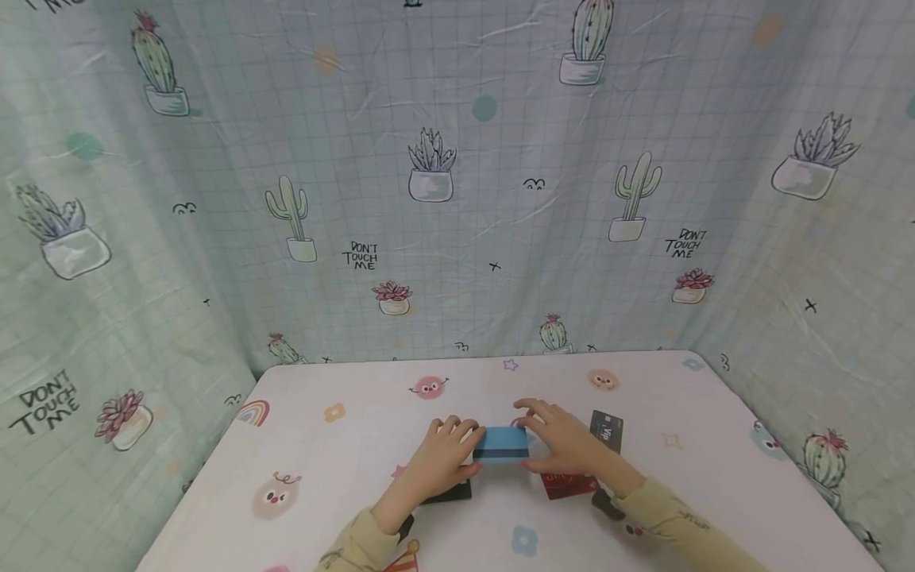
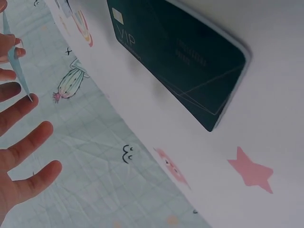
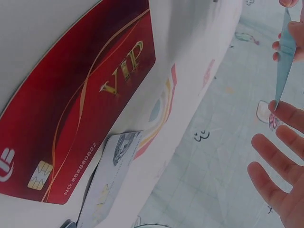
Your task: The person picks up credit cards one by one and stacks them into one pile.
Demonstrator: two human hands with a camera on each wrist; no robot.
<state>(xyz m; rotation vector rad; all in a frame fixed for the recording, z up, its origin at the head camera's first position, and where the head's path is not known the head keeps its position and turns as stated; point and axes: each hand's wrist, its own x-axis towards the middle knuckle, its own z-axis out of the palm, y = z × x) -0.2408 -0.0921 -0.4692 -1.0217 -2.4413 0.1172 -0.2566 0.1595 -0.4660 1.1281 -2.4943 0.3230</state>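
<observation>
A light blue card (image 1: 500,442) with a dark stripe along its lower part is raised above the white table. My left hand (image 1: 445,454) pinches its left edge, and my right hand (image 1: 561,438) pinches the right edge. Both wrist views show the card nearly edge-on, a thin blue sliver (image 3: 286,52) between fingertips, with other fingers spread. Below the left hand lies a dark green VIP card (image 2: 185,57), partly covered in the head view. Under the right hand is a red VIP card (image 3: 90,99) with gold lettering.
A dark grey VIP card (image 1: 606,429) lies beyond the right wrist. By the right sleeve sits a small black object (image 1: 608,504); another dark piece (image 1: 405,528) shows beside the left cuff. Cactus-print curtains (image 1: 457,222) enclose the printed white table (image 1: 314,445).
</observation>
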